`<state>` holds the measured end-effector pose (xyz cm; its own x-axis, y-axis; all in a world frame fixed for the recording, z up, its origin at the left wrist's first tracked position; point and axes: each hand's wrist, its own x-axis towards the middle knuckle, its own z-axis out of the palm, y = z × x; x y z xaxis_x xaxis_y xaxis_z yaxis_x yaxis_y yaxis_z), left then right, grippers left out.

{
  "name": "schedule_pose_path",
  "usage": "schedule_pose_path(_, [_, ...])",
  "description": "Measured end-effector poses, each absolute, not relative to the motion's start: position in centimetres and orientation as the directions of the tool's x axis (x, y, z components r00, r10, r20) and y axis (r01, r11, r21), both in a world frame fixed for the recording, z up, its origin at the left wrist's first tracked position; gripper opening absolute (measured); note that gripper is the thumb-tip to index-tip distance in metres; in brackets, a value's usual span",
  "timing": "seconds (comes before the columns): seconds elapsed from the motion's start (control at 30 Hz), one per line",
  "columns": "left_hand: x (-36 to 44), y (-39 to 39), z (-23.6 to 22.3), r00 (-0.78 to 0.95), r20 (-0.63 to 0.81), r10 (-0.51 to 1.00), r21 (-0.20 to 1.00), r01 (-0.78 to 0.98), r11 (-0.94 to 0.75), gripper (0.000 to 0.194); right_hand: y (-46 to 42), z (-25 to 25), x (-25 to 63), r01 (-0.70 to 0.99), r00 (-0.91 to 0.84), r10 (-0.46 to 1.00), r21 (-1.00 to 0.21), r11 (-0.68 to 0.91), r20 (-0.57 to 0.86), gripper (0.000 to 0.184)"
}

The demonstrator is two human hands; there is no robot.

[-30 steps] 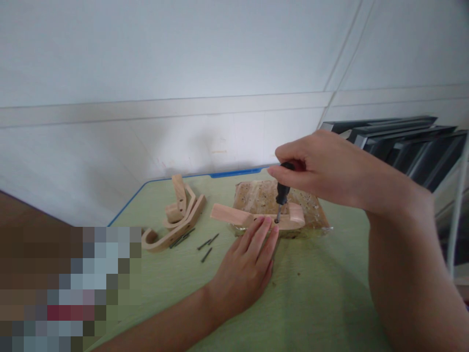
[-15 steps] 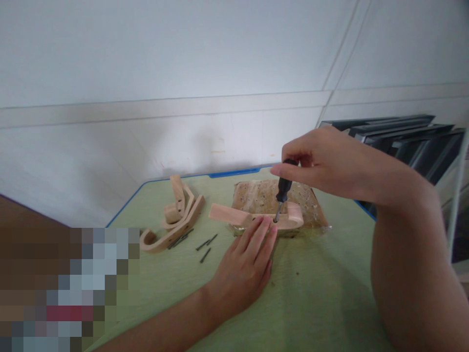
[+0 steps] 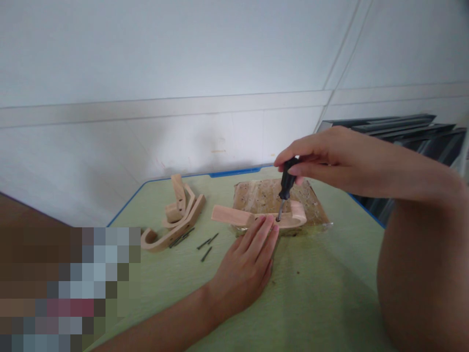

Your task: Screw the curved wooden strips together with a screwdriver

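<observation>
A pale wooden hook (image 3: 234, 216) lies across the front part of a plastic-wrapped brown block (image 3: 271, 190). My left hand (image 3: 244, 266) holds the hook down at its middle, fingers pressed together and their tips on the wood. Its thumb is hidden. My right hand (image 3: 315, 159) is closed around the black handle of a screwdriver (image 3: 288, 180), fingers and thumb gripping the top. The screwdriver tilts slightly, its metal shaft reaching into a hole in the hook, right beside my left fingertips. Whether a screw sits under the tip cannot be made out.
More wooden hooks (image 3: 176, 230) lie piled left on the green table (image 3: 164, 288). Several dark screws (image 3: 206, 253) lie in front of and beside them. A white wall (image 3: 183, 142) stands behind the table. Dark flat panels (image 3: 436, 142) lean at the right.
My right hand has shifted its grip on the screwdriver handle: the thumb now lies on the near right side and the wrist has turned. My left hand still holds the hook.
</observation>
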<state>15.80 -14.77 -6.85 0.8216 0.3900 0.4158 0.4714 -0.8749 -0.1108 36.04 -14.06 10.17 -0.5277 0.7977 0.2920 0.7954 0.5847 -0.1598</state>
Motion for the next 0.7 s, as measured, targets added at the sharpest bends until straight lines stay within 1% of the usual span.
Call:
schedule_pose_path(0.13, [15.8,-14.7,-6.9,0.820,0.416,0.392,-0.108,0.472,-0.875,0.053,-14.1,10.1,37.0,0.809,-0.490,0.830,-0.215,0.547,0.266,0.026])
schedule_pose_path(0.33, [15.9,-14.8,-6.8,0.815,0.423,0.396,-0.099,0.477,-0.873,0.053,-14.1,10.3,37.4,0.835,-0.451,0.863,-0.236,0.498,0.228,0.023])
schedule_pose_path(0.57, [15.8,-14.8,-7.0,0.819,0.413,0.399,-0.091,0.473,-0.876,0.053,-14.0,10.2,37.7,0.856,-0.389,0.902,-0.289,0.429,0.187,0.023])
schedule_pose_path(0.7, [15.8,-14.8,-7.0,0.817,0.417,0.398,-0.090,0.473,-0.876,0.053,-13.9,10.3,37.6,0.862,-0.378,0.908,-0.288,0.417,0.183,0.022])
